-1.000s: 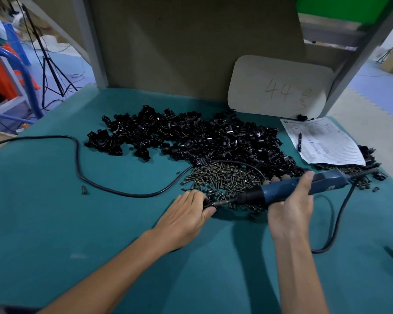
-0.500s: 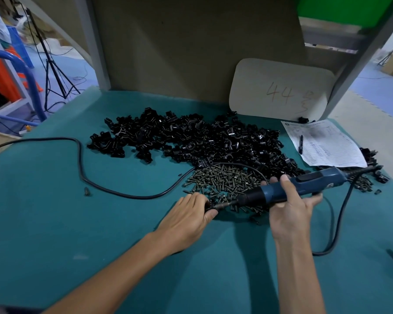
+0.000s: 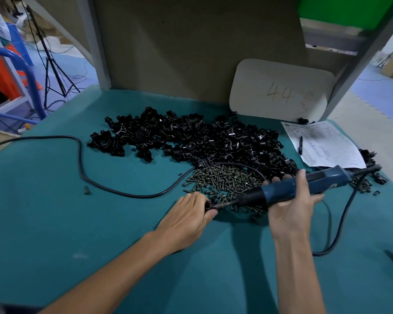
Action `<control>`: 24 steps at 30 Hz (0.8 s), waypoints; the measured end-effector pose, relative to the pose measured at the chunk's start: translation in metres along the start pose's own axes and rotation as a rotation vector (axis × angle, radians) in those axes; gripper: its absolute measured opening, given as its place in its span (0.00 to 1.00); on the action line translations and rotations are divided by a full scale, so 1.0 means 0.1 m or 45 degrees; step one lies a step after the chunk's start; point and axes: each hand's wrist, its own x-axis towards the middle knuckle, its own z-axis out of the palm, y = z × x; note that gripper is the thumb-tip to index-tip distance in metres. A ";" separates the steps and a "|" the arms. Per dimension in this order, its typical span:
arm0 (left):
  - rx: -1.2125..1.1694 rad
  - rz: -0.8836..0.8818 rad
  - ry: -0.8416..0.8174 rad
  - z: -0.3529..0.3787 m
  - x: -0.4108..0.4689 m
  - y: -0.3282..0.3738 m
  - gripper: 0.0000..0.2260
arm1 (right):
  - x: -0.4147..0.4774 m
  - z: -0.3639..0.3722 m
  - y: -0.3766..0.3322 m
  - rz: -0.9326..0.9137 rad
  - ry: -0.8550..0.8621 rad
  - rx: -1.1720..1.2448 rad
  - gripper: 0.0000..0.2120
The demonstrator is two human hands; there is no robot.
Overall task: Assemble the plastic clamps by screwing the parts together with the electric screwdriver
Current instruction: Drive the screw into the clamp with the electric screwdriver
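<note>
Left hand [image 3: 186, 219] pinches clamp [image 3: 211, 203] (right hand [image 3: 290, 211]: screwdriver [image 3: 278, 191]).

The blue electric screwdriver [image 3: 281, 189] lies almost level above the table, gripped in the right hand [image 3: 290, 211]. We see its bit pointing left and meeting a small black clamp [image 3: 211, 203], which the left hand [image 3: 186, 220] holds. Just behind the tool we note a heap of dark screws [image 3: 225, 180] and, farther back, a wide pile of black plastic clamp parts [image 3: 191, 141].
</note>
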 end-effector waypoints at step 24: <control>0.056 0.010 -0.015 -0.01 0.00 0.02 0.15 | 0.00 -0.07 0.01 0.013 0.076 -0.011 0.35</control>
